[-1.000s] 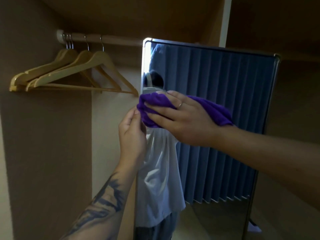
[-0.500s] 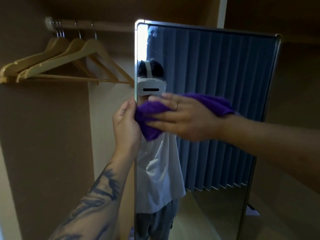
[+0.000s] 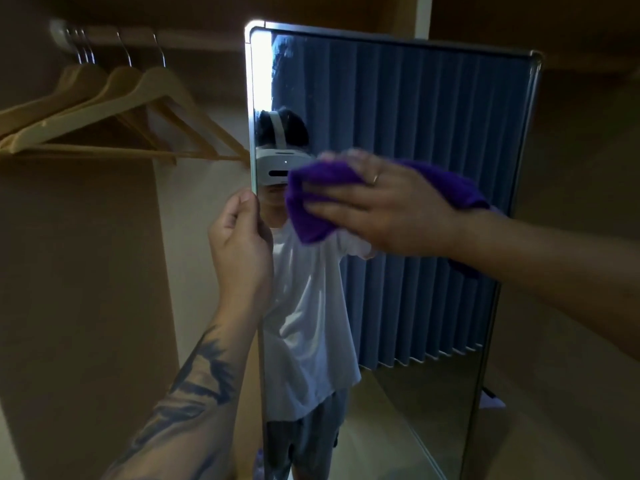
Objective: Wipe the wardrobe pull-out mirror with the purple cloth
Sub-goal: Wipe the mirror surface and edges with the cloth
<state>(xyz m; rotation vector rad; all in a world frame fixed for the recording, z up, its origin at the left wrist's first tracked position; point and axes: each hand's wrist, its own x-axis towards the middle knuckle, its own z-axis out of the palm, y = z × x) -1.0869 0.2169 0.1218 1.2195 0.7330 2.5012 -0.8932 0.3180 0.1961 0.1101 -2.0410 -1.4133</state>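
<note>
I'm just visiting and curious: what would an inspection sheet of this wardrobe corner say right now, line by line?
Surface: mirror, upright, pulled out of the wardrobe, metal-framed; it reflects blue curtains and the person.
Job's things: purple cloth, bunched, pressed flat on the glass near its left edge.
Clutter: nothing seen.
Hands: left hand grips the mirror's left edge; right hand lies spread over the cloth, ring on one finger.
Cables: nothing seen.
Surroundings: wooden hangers on a rail at upper left; brown wardrobe panels either side.
</note>
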